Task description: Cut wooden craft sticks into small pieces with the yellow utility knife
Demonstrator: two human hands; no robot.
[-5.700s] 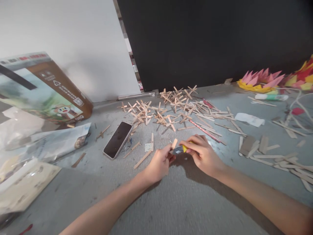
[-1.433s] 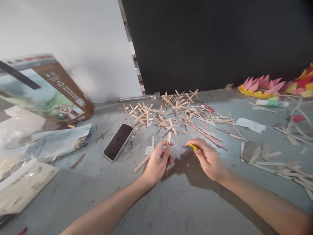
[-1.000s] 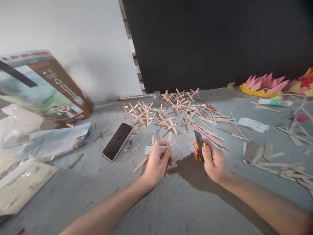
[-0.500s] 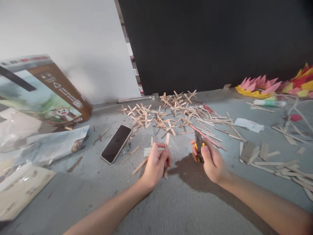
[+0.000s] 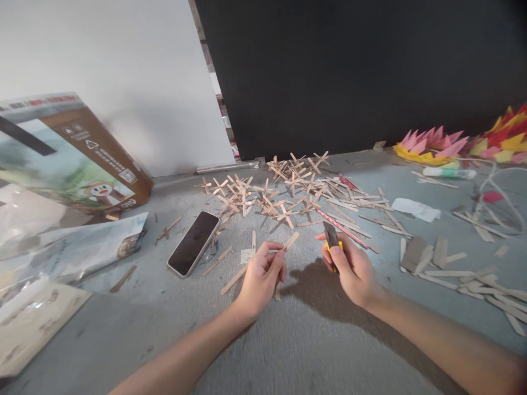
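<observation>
Pinched in my left hand (image 5: 263,272) is a wooden popsicle stick (image 5: 291,240), its far end poking out up and to the right. Another stick end (image 5: 278,291) shows just below those fingers; whether the hand holds it I cannot tell. My right hand (image 5: 353,270) grips a black and yellow utility knife (image 5: 332,240), its dark front end pointing up and away. The two hands are apart over the grey surface (image 5: 263,351). Beyond them lies a pile of crossed popsicle sticks (image 5: 274,206).
A phone (image 5: 194,244) lies left of my left hand, with a printed box (image 5: 82,159) and plastic packets (image 5: 94,247) farther left. Loose sticks (image 5: 473,277), a white paper scrap (image 5: 415,209), a glue tube (image 5: 448,173) and pink-yellow paper crowns (image 5: 432,145) are on the right.
The stick in my left hand has tipped from nearly upright toward the right. My right hand still holds the knife, with its index finger now stretched out farther left.
</observation>
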